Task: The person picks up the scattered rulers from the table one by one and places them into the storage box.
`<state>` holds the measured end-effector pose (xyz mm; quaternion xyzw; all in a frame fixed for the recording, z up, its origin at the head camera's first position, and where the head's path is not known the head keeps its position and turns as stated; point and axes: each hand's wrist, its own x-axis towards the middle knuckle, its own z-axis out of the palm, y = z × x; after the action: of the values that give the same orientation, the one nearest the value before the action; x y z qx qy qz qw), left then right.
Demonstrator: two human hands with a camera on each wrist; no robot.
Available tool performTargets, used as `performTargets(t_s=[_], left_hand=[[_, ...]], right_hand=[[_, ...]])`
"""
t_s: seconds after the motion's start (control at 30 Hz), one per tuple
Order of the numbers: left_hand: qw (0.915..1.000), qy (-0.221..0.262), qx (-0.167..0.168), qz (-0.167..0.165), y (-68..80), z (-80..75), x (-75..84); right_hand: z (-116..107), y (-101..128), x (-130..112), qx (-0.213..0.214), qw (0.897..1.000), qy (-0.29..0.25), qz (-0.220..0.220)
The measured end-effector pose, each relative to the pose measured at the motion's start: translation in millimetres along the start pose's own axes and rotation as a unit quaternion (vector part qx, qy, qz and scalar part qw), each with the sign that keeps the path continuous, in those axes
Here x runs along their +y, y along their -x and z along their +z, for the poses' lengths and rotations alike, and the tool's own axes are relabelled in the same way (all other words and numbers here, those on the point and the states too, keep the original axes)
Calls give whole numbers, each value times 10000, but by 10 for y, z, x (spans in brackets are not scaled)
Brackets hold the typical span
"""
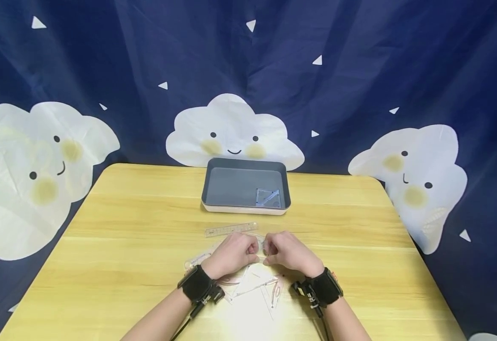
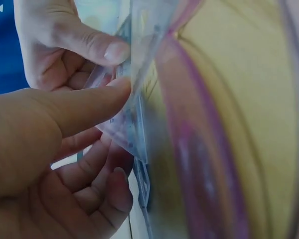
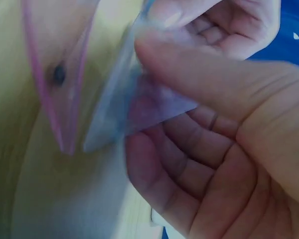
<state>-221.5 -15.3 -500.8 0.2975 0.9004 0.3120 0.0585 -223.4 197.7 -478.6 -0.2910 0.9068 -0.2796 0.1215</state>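
One wooden table (image 1: pixel 125 227) stands before a cloud-printed blue curtain (image 1: pixel 359 71).

This looks like a staged recording corner rather than a lived-in room; a dark blue fabric backdrop printed with 3 smiling white clouds and small white triangles (image 1: pixel 231 128) hangs creased behind and around the pale wooden desk with rounded corners (image 1: pixel 116 227); the cloth hides any walls or furniture; on the desk sit a grey rectangular plastic tray with a cream base (image 1: pixel 246 189) and a clear plastic straight ruler (image 1: pixel 231 229), school stationery.
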Motion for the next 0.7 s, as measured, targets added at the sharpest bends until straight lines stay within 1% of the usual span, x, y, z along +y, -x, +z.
performTargets(t_s=[0.1, 0.2, 0.4, 0.57, 0.7], left_hand=[[10000, -29, -31, 76, 4, -27, 5], [10000, -18, -46, 81, 4, -64, 13], [9999, 91, -89, 21, 2, -111, 14], [9996, 278, -100, -30, 14, -123, 10], [9989, 456, -130, -61, 28, -138, 5]], right_hand=[[-28, 1, 8, -138, 9990, -379, -175], [-60, 5, 7, -189, 9974, -663, -224], [-79, 16, 8, -195, 9954, -934, -129], [-68, 11, 9, -190, 9938, -1094, -11], [-67, 13, 8, -250, 9908, -1330, 72]])
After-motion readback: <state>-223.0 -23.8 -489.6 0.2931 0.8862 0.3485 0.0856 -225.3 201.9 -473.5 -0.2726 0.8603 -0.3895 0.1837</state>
